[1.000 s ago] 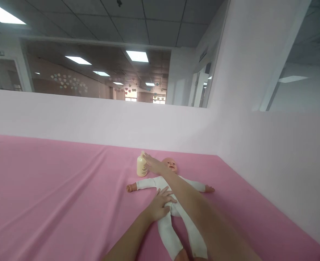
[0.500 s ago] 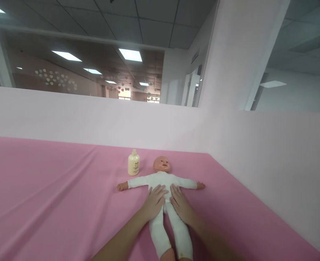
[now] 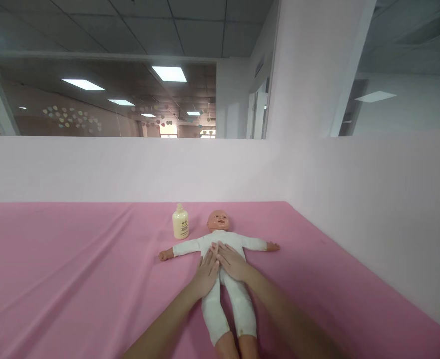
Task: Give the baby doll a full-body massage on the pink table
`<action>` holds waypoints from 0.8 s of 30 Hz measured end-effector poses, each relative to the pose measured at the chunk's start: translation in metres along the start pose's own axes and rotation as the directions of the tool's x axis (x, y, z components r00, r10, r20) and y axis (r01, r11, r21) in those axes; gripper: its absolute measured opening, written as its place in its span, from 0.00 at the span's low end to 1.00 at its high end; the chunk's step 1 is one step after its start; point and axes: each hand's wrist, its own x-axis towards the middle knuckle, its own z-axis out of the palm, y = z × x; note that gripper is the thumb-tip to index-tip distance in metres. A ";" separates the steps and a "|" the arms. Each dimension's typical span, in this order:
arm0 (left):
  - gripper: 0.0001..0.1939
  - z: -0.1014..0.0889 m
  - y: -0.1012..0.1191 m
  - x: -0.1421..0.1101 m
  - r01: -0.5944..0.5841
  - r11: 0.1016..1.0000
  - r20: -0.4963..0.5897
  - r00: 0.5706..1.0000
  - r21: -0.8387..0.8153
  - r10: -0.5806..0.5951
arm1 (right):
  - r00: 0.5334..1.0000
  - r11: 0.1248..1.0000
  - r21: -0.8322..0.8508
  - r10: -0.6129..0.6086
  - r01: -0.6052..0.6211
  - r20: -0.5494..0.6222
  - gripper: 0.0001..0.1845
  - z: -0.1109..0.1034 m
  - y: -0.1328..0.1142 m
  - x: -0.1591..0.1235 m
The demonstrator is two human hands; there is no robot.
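Note:
A baby doll point(image 3: 225, 238) in a white suit lies on its back on the pink sheet point(image 3: 73, 269), arms spread, head toward the wall. My left hand point(image 3: 205, 273) lies flat on the doll's belly with its fingers stretched out. My right hand point(image 3: 232, 262) rests flat beside it on the doll's chest, fingers also extended, and the two hands touch at the fingertips. Neither hand holds anything. A small cream bottle point(image 3: 180, 223) stands upright just left of the doll's head, apart from both hands.
A low pale pink wall point(image 3: 130, 167) runs behind the sheet and turns along the right side point(image 3: 372, 209). Above it a glass partition shows another room with ceiling lights. The sheet is wrinkled to the left of the doll.
My right hand left the bottle top and came back to lie on the doll's torso. Both hands have since slid up toward the chest and closer together.

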 end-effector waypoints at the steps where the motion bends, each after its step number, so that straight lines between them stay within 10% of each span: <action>1: 0.35 0.000 0.001 -0.001 0.010 0.999 0.013 1.000 0.036 -0.010 | 1.000 0.999 -0.033 0.017 -0.017 -0.017 0.29 0.002 0.005 0.008; 8: 0.35 -0.001 0.014 -0.008 0.050 0.982 0.037 0.998 0.183 -0.058 | 0.931 0.934 -0.159 0.280 -0.321 -0.236 0.28 0.020 0.010 0.036; 15: 0.34 0.010 0.016 -0.004 0.088 0.974 -0.053 0.995 0.208 -0.079 | 0.725 0.740 -0.121 0.591 -0.662 -0.354 0.36 0.030 0.000 0.034; 24: 0.31 0.009 0.028 0.024 0.228 0.962 -0.112 0.971 0.148 -0.213 | 0.864 0.846 -0.190 0.466 -0.498 -0.190 0.35 0.037 -0.018 -0.002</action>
